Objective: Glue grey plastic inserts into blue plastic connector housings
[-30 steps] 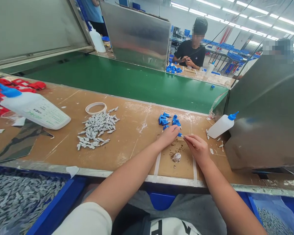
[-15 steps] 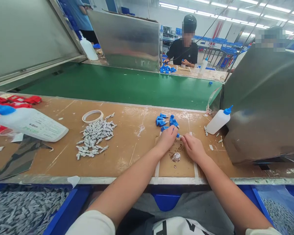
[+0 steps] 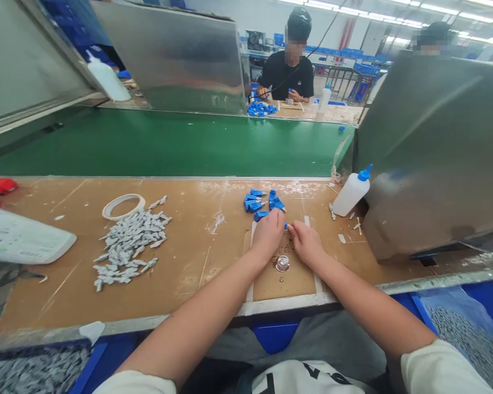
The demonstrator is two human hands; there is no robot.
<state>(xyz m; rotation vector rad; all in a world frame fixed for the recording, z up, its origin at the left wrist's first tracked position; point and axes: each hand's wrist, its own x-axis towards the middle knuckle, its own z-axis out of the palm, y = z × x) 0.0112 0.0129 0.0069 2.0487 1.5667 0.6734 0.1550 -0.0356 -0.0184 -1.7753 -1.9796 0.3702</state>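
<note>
My left hand point(image 3: 269, 232) is closed around a small blue part point(image 3: 286, 225), which shows between the two hands. Close on its right, my right hand point(image 3: 307, 239) pinches something too small to make out at the end of that part. Just beyond the hands lies a loose group of blue parts point(image 3: 253, 205) with light tips. A small round metal dish point(image 3: 282, 264) rests on the taped board point(image 3: 287, 287) below the hands, with tiny metal bits scattered around it. Further left is a pile of grey parts point(image 3: 133, 241).
A tape roll point(image 3: 124, 207) touches the grey pile. White bottles stand at the right point(image 3: 352, 192) and lie at the left point(image 3: 22, 235). Beyond the table runs a green belt point(image 3: 168, 142); a person point(image 3: 290, 74) works across it. A metal panel point(image 3: 431, 158) rises at the right.
The whole view has shifted, so the table's things appear further left. My hands remain together at the blue part, with little visible change in their hold.
</note>
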